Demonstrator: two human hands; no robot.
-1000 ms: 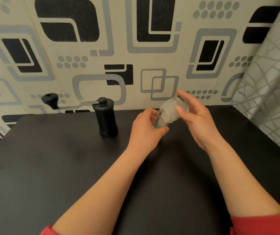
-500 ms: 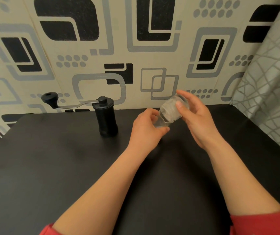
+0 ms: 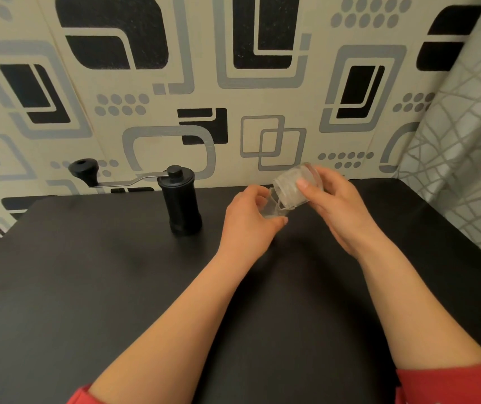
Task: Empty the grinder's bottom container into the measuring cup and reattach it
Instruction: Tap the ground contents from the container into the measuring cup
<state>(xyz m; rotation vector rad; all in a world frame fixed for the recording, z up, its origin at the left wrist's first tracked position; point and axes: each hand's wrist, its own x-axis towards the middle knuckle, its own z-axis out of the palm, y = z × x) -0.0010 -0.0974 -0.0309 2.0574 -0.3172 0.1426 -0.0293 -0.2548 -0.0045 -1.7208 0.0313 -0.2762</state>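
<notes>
Over the last second the container (image 3: 296,185) has been tipped more steeply. Its mouth now points down and left into the cup (image 3: 272,210), and its closed base is raised toward the far edge of the worktop (image 3: 87,287). This indicates that the emptying step is in progress. Reattachment is not yet begun: the grinder (image 3: 181,199) stands upright on its own near the far edge, left of both hands. The right hand (image 3: 341,208) grasps the container, its fingers (image 3: 305,185) curled round the wall with the thumb on the near side. The left hand (image 3: 248,223) holds the cup, fingers (image 3: 280,220) wrapped round it, low over the worktop, right of the middle and near the far edge. Whether the cup rests on the surface cannot be told. The container mouth lies at the cup rim, between the two sets of fingers. A pale streak at the mouth may be content passing; how much remains inside cannot be told.
</notes>
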